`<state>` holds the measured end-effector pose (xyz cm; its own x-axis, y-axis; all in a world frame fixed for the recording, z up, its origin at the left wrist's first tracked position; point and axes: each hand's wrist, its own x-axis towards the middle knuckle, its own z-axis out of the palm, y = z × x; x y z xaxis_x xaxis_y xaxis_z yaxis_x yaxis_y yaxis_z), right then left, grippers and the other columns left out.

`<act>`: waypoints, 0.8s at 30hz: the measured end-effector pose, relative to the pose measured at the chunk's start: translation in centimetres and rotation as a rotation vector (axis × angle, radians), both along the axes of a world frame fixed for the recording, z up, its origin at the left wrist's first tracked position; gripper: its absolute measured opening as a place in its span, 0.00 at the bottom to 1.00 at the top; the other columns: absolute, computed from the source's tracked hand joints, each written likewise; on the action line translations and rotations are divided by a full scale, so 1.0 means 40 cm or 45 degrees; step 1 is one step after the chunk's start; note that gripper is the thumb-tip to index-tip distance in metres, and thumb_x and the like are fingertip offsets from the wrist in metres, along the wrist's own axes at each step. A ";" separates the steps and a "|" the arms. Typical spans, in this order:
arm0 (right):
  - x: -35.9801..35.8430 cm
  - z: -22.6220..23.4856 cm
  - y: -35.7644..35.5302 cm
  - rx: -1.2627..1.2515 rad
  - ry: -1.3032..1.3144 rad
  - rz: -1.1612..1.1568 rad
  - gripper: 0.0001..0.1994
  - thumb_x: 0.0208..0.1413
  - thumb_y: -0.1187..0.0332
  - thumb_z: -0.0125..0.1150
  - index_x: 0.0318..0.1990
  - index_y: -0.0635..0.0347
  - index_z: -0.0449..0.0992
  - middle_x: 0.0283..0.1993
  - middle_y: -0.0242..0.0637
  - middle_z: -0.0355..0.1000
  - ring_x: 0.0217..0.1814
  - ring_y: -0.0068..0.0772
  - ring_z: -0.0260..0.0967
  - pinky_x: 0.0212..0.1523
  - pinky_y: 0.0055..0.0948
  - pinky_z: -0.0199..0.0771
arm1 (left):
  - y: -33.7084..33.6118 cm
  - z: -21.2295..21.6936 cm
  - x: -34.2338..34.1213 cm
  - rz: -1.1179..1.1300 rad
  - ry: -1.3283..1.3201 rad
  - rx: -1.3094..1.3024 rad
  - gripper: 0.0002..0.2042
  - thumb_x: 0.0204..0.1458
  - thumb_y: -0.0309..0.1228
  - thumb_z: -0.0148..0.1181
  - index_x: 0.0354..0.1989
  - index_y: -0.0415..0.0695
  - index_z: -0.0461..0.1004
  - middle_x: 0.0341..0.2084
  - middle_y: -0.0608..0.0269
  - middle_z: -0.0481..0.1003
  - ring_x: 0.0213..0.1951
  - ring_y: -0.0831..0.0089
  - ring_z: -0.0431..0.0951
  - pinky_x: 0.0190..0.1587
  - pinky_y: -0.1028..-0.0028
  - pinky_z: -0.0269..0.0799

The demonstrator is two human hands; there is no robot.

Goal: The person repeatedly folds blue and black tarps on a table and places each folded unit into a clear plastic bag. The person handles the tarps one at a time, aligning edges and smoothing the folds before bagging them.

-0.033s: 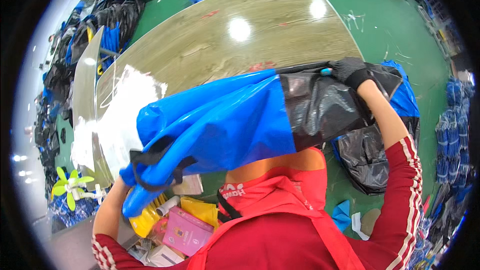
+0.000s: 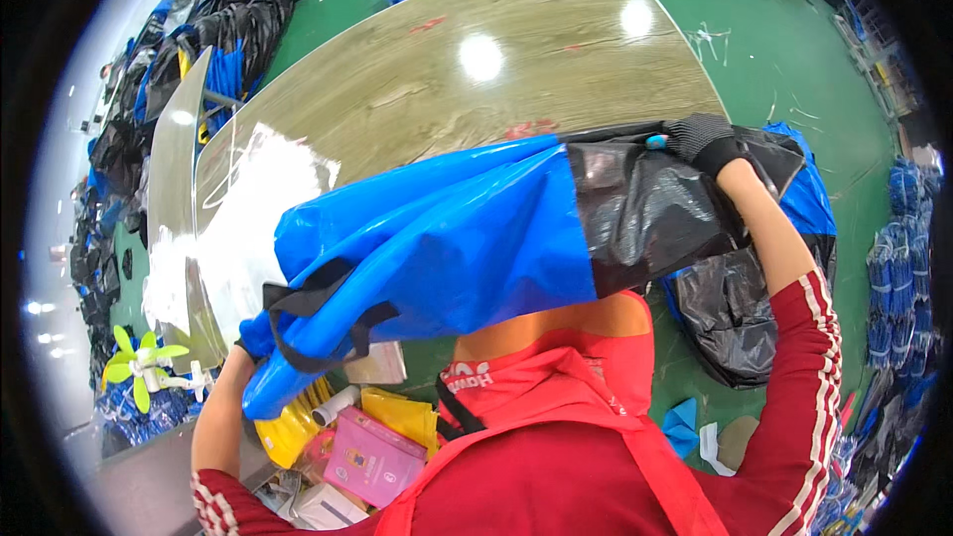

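Observation:
A large glossy bag (image 2: pixel 447 238), blue on the left and black on the right, stretches between my two hands over the near edge of the table. My right hand (image 2: pixel 700 142), in a dark striped glove with a blue thumb tip, is closed on the upper edge of its black part. At the bag's left end, my left hand (image 2: pixel 256 335) shows only some blue by the wrist. Folds and a black strap (image 2: pixel 316 303) hide its fingers, but that end hangs from it. The wood-patterned table (image 2: pixel 437 69) lies beyond the bag.
Another black and blue bag (image 2: pixel 730 323) lies on the green floor at the right. A small green fan (image 2: pixel 147 369) stands at the left. Below the bag are a pink box (image 2: pixel 375 462) and yellow packets (image 2: pixel 402 415). Blue bundles (image 2: pixel 891 268) are stacked far right.
The bag's left end is slightly higher, and the whole view has shifted a little. Both hands stay at the same places on the bag.

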<state>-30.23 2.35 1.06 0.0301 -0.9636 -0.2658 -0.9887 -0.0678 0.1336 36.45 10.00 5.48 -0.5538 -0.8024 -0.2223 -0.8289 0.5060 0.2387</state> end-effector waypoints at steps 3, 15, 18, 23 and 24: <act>-0.005 -0.012 -0.015 0.092 0.136 -0.119 0.30 0.57 0.34 0.45 0.43 0.49 0.82 0.41 0.46 0.79 0.44 0.50 0.78 0.45 0.49 0.76 | 0.108 -0.077 0.196 0.830 0.527 0.120 0.22 0.58 0.35 0.59 0.58 0.39 0.68 0.57 0.53 0.69 0.54 0.63 0.68 0.58 0.63 0.64; -0.015 -0.005 0.034 -0.165 0.174 -0.274 0.27 0.56 0.35 0.47 0.41 0.46 0.82 0.37 0.42 0.79 0.41 0.49 0.78 0.43 0.50 0.75 | -0.025 -0.294 0.138 1.194 1.041 -0.239 0.24 0.50 0.41 0.70 0.48 0.32 0.75 0.38 0.60 0.78 0.39 0.70 0.74 0.45 0.70 0.70; -0.012 -0.019 0.064 -0.198 0.007 -0.152 0.26 0.55 0.38 0.51 0.45 0.47 0.81 0.44 0.43 0.79 0.46 0.50 0.77 0.47 0.51 0.74 | -0.058 -0.210 0.078 1.256 0.514 -0.211 0.40 0.47 0.47 0.69 0.63 0.31 0.61 0.52 0.37 0.71 0.53 0.49 0.72 0.58 0.63 0.65; -0.001 -0.045 0.059 -0.408 0.019 -0.050 0.27 0.54 0.39 0.53 0.48 0.48 0.80 0.50 0.43 0.77 0.52 0.52 0.74 0.54 0.53 0.70 | -0.114 -0.061 -0.149 0.365 0.288 -1.291 0.35 0.54 0.43 0.56 0.69 0.39 0.55 0.67 0.39 0.56 0.69 0.42 0.51 0.71 0.47 0.35; -0.001 -0.048 0.055 -0.368 -0.016 -0.055 0.26 0.54 0.39 0.53 0.48 0.47 0.80 0.50 0.43 0.77 0.52 0.52 0.74 0.54 0.53 0.70 | -0.135 -0.067 -0.189 0.184 0.114 -1.259 0.34 0.55 0.44 0.54 0.69 0.42 0.55 0.67 0.41 0.56 0.70 0.42 0.50 0.71 0.47 0.34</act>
<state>-30.28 4.55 -0.86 -0.0108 -0.9997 0.0198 -0.9915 0.0133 0.1292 28.87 4.60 2.80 -0.4184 -0.6650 0.6187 -0.8976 0.4067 -0.1700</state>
